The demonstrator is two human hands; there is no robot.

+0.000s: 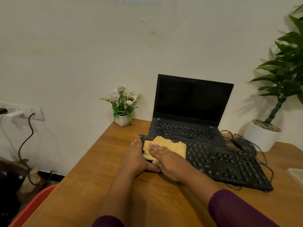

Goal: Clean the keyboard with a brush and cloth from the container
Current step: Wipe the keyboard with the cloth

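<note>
Inventory, every place given from the keyboard:

1. Keyboard (229,164): black, full-size, lying flat and at a slant on the wooden table (91,181) in front of you.
2. Cloth (172,145): yellow, folded, lying on the keyboard's left end and covering the keys there.
3. Your right hand (165,159): palm down on the cloth, fingers (154,147) straight and close together, pressing flat and gripping nothing.
4. Your left hand (136,154): against the keyboard's left end, fingers straight along that edge, thumb lying at the near edge. It braces and does not clasp.
5. Laptop (188,104): black, lid open, screen dark, directly behind the keyboard. You cannot tell whether the 2 touch or overlap.
6. Mouse (244,145): black, wired, just past the keyboard's far right corner. Its cable loops round the keyboard's right end.
7. Small flower pot (123,120): white, with white blooms, behind the keyboard's left end, at the wall.
8. Large plant pot (260,138): white, with a tall green plant, beyond the mouse to the keyboard's right.
</note>
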